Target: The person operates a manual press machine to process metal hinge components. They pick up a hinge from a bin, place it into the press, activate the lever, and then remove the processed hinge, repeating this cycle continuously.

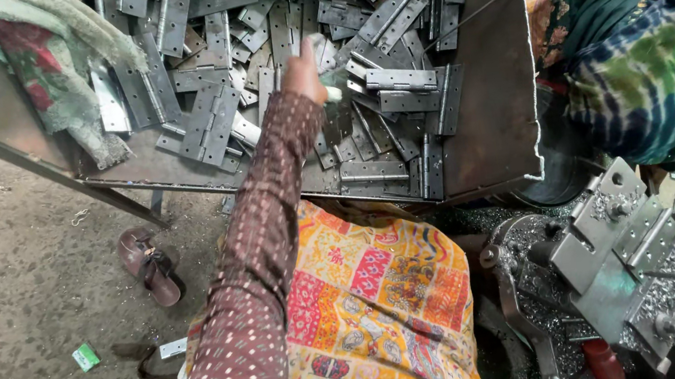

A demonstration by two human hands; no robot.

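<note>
My left hand [303, 73] reaches forward in a maroon dotted sleeve into a metal tray [490, 113] heaped with several grey steel hinges [397, 81]. The hand rests on the pile near its middle, seen from the back and blurred. Its fingers are down among the hinges, so whether it grips one is unclear. A pale strip shows just beside the fingers. My right hand is out of view. A bright patchwork cloth [377, 312] covers my lap below the tray.
A drilling machine [616, 259] with a hinge clamped in its jig stands at the lower right, amid metal shavings. Another person in tie-dyed cloth [639, 87] sits at the right. A rag [44, 70] hangs over the tray's left corner. A sandal [152, 270] lies on the dirt floor.
</note>
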